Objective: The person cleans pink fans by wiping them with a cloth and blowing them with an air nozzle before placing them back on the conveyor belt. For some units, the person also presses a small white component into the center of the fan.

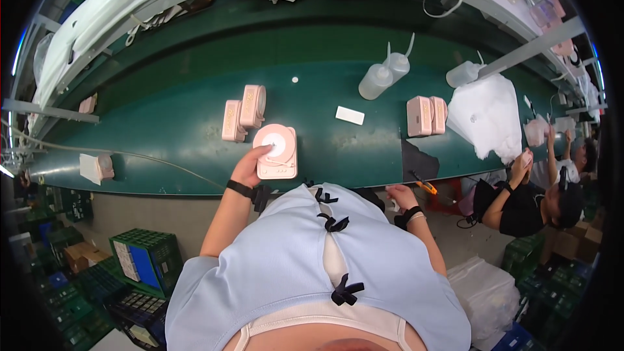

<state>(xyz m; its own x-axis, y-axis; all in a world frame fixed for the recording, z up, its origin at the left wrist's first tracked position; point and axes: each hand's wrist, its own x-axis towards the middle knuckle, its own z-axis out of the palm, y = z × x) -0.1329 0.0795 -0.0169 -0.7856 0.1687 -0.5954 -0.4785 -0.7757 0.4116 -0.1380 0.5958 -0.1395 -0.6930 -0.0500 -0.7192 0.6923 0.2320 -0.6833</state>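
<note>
A pink toy-like record player (286, 166) sits left of the centre of the frame, near the front edge of the green table (325, 159). The person's left hand (247, 166) is at its left side, the thumb laid on the white disc (281, 142) in its middle. The other fingers are mostly hidden, so whether they clasp the player or only steady it cannot be told.

The right hand (403, 197) is well apart from it, right of centre at the table's edge, fingers bent near a small white scrap (394, 205); the scrap is too small to make out, and whether it is pinched is unclear.

Just above the player, two more pink players (252, 107) stand close together, one partly covering the other. A tiny white disc-like piece lies above centre (295, 80), and a white block (350, 115) lies to the right of it, lower down. Beyond the block stand two squeeze bottles (376, 82), the nearer hiding part of the farther.

Right of centre are two pink cases (419, 117) beside a crumpled white sheet (489, 114). Below them, an orange-handled tool (426, 186) overlaps a dark mat (418, 158). At the far right, a co-worker in black (522, 211) is squeezed by the lens.
</note>
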